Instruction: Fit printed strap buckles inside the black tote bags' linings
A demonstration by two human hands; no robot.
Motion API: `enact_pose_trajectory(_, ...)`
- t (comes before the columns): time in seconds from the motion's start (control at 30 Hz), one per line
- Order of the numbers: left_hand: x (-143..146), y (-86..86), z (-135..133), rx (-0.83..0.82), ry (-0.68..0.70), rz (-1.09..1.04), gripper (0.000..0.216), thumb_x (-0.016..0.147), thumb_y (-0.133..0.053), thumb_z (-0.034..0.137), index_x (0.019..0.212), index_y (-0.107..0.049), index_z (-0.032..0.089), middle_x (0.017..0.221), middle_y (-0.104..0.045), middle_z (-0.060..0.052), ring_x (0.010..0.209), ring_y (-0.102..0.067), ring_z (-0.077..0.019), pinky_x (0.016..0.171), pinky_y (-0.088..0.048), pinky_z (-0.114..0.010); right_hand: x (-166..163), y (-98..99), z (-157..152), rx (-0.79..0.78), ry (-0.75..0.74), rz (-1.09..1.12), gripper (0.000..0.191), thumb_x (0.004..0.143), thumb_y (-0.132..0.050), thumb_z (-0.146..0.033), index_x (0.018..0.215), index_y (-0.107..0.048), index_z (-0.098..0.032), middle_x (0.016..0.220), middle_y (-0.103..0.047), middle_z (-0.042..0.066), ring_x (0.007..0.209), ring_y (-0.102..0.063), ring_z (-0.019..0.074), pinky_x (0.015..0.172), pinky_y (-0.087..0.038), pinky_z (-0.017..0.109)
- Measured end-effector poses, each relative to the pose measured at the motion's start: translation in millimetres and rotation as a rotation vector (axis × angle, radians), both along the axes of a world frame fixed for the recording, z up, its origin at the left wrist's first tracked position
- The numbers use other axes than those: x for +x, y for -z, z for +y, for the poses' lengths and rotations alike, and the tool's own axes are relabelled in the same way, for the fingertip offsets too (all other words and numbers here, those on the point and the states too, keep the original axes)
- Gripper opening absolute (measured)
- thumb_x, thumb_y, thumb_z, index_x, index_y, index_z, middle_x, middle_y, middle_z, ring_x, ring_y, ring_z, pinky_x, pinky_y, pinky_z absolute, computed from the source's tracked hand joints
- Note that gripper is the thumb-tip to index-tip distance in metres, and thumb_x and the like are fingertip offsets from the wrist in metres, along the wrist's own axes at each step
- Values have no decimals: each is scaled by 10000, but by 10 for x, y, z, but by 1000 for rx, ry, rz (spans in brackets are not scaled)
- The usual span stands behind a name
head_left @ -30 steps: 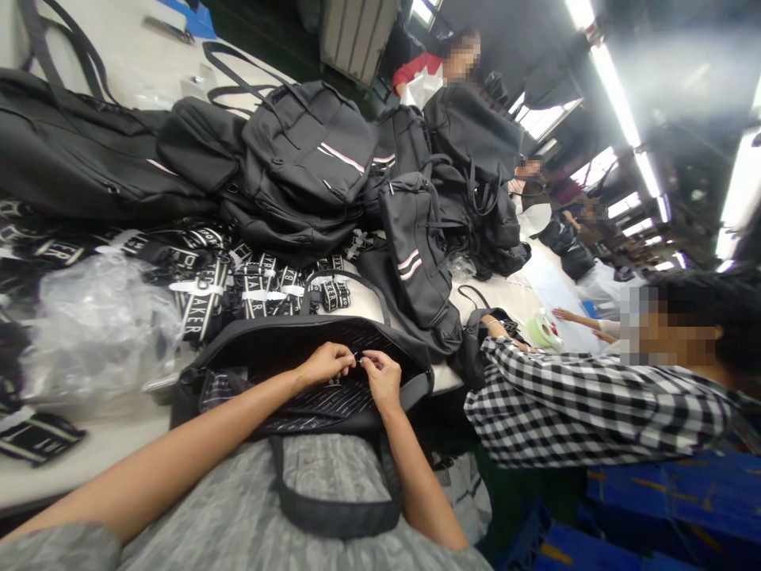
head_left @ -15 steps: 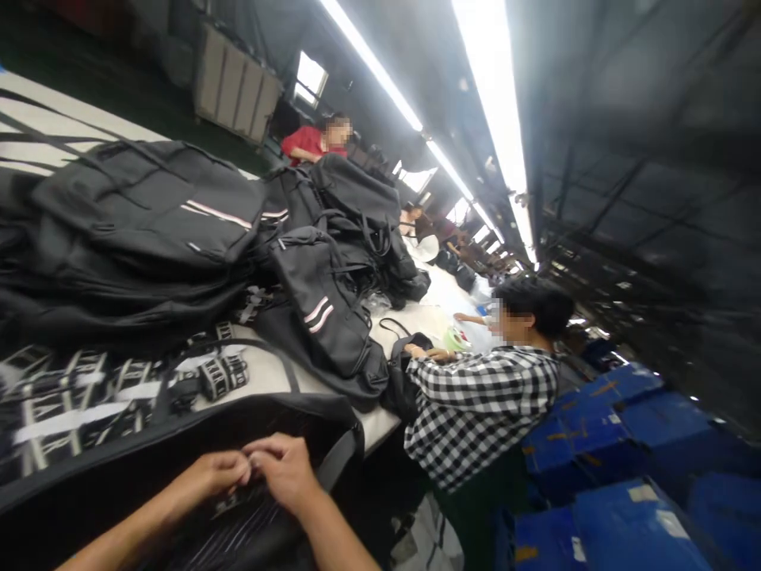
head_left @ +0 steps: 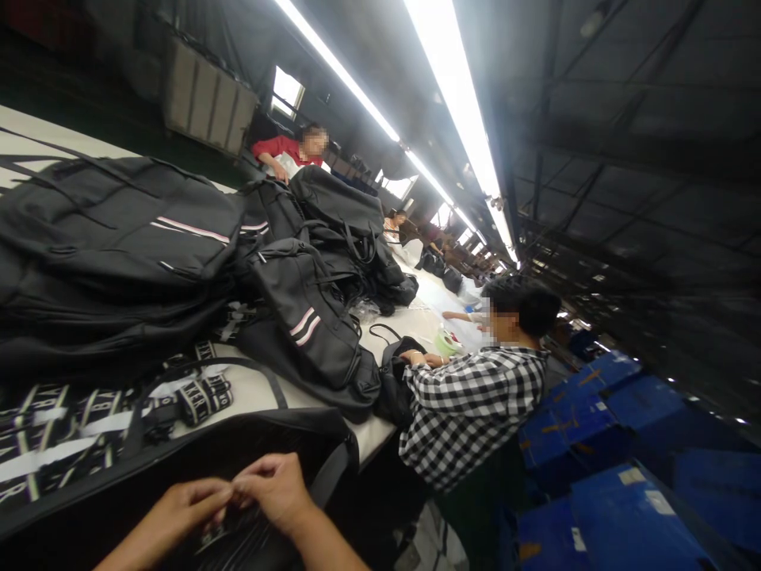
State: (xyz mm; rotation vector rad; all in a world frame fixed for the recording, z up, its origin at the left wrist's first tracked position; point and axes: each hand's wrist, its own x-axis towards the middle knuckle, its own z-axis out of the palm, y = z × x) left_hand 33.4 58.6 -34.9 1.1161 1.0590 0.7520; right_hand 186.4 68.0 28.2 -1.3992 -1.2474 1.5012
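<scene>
An open black bag point(head_left: 178, 460) with a striped lining lies at the table's near edge in front of me. Both my hands are inside its mouth, fingertips together. My left hand point(head_left: 178, 511) is pinched closed, and my right hand point(head_left: 277, 488) is pinched closed against it. What they pinch is too small to make out; it sits on the lining. A black strap of the bag point(head_left: 330, 476) hangs past my right hand.
Black backpacks point(head_left: 136, 238) with pale stripes are piled across the white table point(head_left: 261, 388). Rolled black-and-white lettered straps point(head_left: 202, 396) lie behind the bag. A person in a checked shirt point(head_left: 469, 404) works at my right. Blue crates point(head_left: 606, 476) stand on the floor. Other people sit further along.
The view has swung up and to the right, so my hands now sit at the bottom edge. They stay pinched together inside the bag.
</scene>
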Motion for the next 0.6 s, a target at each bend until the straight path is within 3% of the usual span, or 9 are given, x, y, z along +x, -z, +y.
enact_pose_trajectory(0.13, -31, -227, -19, 78, -138, 144, 566, 570, -603, 729, 733, -727, 200, 646, -666, -49, 658, -600, -246, 586, -466, -290, -10, 30, 2, 43, 158, -87, 284, 623, -744, -419, 662, -692, -143, 504, -564, -6, 405, -498, 91, 404, -379, 197)
enact_pose_trajectory(0.23, -36, -270, -18, 90, -203, 202, 532, 559, -607, 692, 774, -749, 226, 712, -711, -48, 750, -649, -297, 689, -513, -327, -30, 9, -36, 79, 137, -115, 215, 619, -757, -341, 703, -704, -151, 503, -565, -13, 407, -502, 91, 395, -372, 190)
enact_pose_trajectory(0.4, 5, -98, -51, 279, -204, 291, 353, 667, -572, 595, 780, -759, 317, 906, -737, -14, 950, -654, -310, 856, -501, -325, -88, 47, -40, -21, 136, -35, 241, 554, -793, -357, 615, -678, -153, 498, -587, 3, 402, -524, 104, 387, -404, 201)
enact_pose_trajectory(0.5, 34, 24, -87, 439, -175, 363, 286, 715, -570, 520, 817, -759, 331, 903, -727, -30, 910, -658, -295, 808, -510, -317, -98, 98, 11, -107, 162, 32, 297, 515, -808, -381, 540, -634, -142, 487, -594, 25, 394, -539, 113, 379, -413, 205)
enact_pose_trajectory(0.6, 51, 40, -109, 504, -173, 394, 288, 747, -545, 493, 816, -758, 311, 849, -713, -54, 844, -660, -281, 754, -509, -315, -92, 137, 54, -167, 157, 45, 306, 491, -825, -351, 511, -601, -143, 468, -592, 27, 410, -560, 121, 414, -449, 219)
